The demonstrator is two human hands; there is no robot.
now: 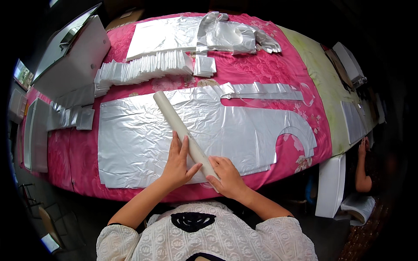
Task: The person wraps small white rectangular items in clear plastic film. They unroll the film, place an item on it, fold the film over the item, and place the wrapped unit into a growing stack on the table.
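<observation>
My right hand point(229, 177) is wrapped round the near end of a long off-white tube point(173, 114), which slants away to the far left. Against the tube's left side rests my left hand point(176, 165), its fingers stretched out and the thumb apart. Beneath both lies a thin, shiny white plastic apron point(130, 141), spread flat and crinkled, with straps and a curved cutout at its right end. Whether the tube touches the apron along its length I cannot tell.
A pink floral cloth point(257, 71) covers the table. Beyond the apron lie a row of folded white packets point(143, 67) and more plastic sheeting point(167, 35). White boxes point(74, 61) stand at left. Another person's arm point(362, 172) shows at far right, near a white foam box point(330, 187).
</observation>
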